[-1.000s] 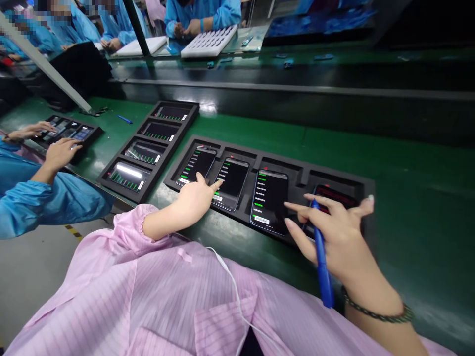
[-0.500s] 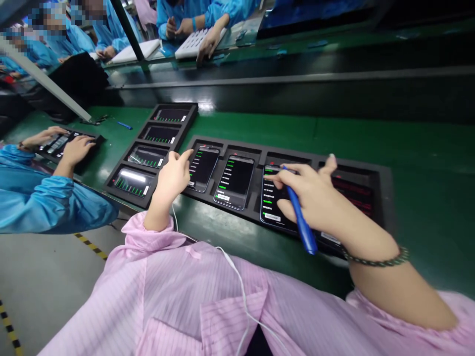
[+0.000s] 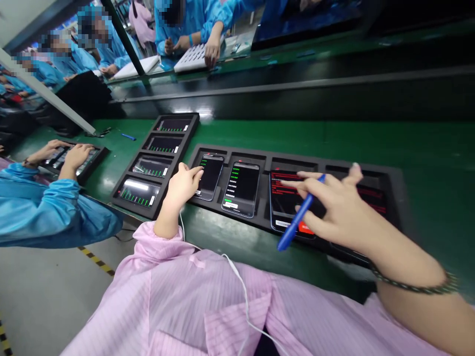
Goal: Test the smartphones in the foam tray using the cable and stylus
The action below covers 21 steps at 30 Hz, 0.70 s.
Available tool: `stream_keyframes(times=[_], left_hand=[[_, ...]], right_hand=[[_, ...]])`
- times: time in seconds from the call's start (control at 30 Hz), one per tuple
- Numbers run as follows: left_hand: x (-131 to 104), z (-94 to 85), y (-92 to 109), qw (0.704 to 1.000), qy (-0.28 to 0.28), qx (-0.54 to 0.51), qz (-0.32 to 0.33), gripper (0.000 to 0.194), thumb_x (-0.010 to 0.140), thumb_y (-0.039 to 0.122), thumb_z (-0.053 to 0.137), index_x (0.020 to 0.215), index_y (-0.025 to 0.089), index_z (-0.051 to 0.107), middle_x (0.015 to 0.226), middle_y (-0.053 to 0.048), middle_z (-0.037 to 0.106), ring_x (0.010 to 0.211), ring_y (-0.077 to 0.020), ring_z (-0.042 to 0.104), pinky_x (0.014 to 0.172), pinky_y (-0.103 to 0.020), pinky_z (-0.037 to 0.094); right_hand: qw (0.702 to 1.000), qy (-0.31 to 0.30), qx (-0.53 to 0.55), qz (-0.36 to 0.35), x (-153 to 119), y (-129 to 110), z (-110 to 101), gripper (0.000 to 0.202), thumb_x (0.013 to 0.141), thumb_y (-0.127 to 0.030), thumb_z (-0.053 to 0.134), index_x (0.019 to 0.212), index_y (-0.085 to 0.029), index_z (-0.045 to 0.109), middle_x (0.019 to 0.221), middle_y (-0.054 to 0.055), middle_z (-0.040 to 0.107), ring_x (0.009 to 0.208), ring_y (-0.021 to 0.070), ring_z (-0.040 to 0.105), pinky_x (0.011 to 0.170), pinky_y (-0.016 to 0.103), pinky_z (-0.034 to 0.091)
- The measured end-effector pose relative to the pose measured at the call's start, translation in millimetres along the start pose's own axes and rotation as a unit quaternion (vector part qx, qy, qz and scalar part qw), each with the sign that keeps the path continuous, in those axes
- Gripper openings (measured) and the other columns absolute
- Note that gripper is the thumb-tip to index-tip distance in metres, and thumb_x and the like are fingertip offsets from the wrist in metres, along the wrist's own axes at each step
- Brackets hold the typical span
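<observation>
A black foam tray [image 3: 262, 201] holds several phones lying face up in its compartments. My left hand [image 3: 184, 185] is over the leftmost phone [image 3: 212, 179], its fingers apart and holding nothing. Beside that lies a phone [image 3: 241, 190] with green and white text. Over the third phone [image 3: 278, 198], which shows red text and a red button, is my right hand [image 3: 334, 207], with a blue pen [image 3: 301, 213] held between its fingers. The rightmost phone [image 3: 375, 198], also with red lines, is partly hidden by that hand.
A second black tray [image 3: 166, 185] with phones stands at the left. Further left, a co-worker's hands [image 3: 76, 155] rest on another tray [image 3: 97, 159]. A blue pen [image 3: 128, 136] lies behind. People in blue work across the raised ledge [image 3: 297, 89].
The third phone's screen has changed from green and white text to red text with a red button. My right hand has moved right, and the pen's lower end now points left.
</observation>
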State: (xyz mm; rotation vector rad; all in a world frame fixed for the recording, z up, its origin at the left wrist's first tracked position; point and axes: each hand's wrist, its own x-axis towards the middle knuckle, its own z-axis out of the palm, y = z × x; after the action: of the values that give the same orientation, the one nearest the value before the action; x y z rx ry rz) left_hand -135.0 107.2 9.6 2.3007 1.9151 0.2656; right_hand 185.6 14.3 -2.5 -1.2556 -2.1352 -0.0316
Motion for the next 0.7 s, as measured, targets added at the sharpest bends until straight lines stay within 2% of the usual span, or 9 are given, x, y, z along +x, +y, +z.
stream_keyframes(times=[0.1, 0.2, 0.3, 0.4, 0.53, 0.7], left_hand=[[-1, -0.8, 1, 1.000, 0.021, -0.009, 0.001, 0.042, 0.104, 0.045, 0.043, 0.134, 0.028, 0.068, 0.108, -0.008, 0.053, 0.089, -0.0187, 0.068, 0.080, -0.029, 0.056], [-1, -1.5, 2, 0.999, 0.047, -0.022, 0.001, 0.043, 0.105, 0.044, 0.043, 0.137, 0.028, 0.065, 0.107, -0.008, 0.052, 0.093, -0.0196, 0.067, 0.082, -0.030, 0.056], [-1, -2.4, 4, 0.998, 0.053, -0.016, -0.005, 0.043, 0.105, 0.043, 0.042, 0.138, 0.027, 0.064, 0.109, -0.009, 0.052, 0.095, -0.0207, 0.067, 0.083, -0.032, 0.056], [-7, -4.9, 10, 0.998, 0.059, -0.003, 0.019, 0.043, 0.105, 0.043, 0.042, 0.138, 0.027, 0.064, 0.110, -0.009, 0.052, 0.093, -0.0202, 0.066, 0.079, -0.030, 0.056], [-21, -9.0, 30, 0.994, 0.007, 0.046, 0.097, 0.043, 0.104, 0.046, 0.041, 0.137, 0.032, 0.065, 0.116, -0.008, 0.050, 0.084, -0.0164, 0.066, 0.075, -0.028, 0.056], [-31, -6.1, 62, 0.976, -0.082, 0.131, 0.152, 0.046, 0.105, 0.048, 0.037, 0.143, 0.035, 0.060, 0.127, -0.011, 0.049, 0.084, -0.0176, 0.069, 0.074, -0.030, 0.056]], right_hand=[[0.999, 0.027, 0.021, 0.029, -20, 8, -19, 0.012, 0.087, -0.031, 0.051, 0.082, -0.025, 0.042, 0.099, 0.008, 0.074, 0.106, 0.0362, 0.069, 0.111, 0.076, 0.023], [0.996, 0.040, 0.032, 0.072, -31, 13, -28, 0.020, 0.087, -0.039, 0.055, 0.083, -0.025, 0.040, 0.099, 0.008, 0.074, 0.102, 0.0354, 0.070, 0.111, 0.070, 0.030], [0.996, 0.023, 0.024, 0.086, -27, 9, -23, 0.022, 0.088, -0.042, 0.055, 0.085, -0.024, 0.041, 0.099, 0.009, 0.074, 0.099, 0.0352, 0.071, 0.110, 0.075, 0.027], [0.998, -0.010, 0.022, 0.064, -16, -1, -11, 0.022, 0.090, -0.043, 0.053, 0.092, -0.022, 0.048, 0.099, 0.010, 0.071, 0.098, 0.0331, 0.070, 0.112, 0.078, 0.020], [0.999, -0.005, 0.030, 0.025, -9, -5, -5, 0.023, 0.092, -0.044, 0.051, 0.088, -0.022, 0.047, 0.094, 0.009, 0.069, 0.101, 0.0327, 0.069, 0.113, 0.077, 0.020], [0.996, 0.026, 0.039, 0.071, -29, 7, -19, 0.026, 0.091, -0.047, 0.053, 0.085, -0.024, 0.043, 0.101, 0.008, 0.073, 0.105, 0.0335, 0.070, 0.116, 0.075, 0.016]])
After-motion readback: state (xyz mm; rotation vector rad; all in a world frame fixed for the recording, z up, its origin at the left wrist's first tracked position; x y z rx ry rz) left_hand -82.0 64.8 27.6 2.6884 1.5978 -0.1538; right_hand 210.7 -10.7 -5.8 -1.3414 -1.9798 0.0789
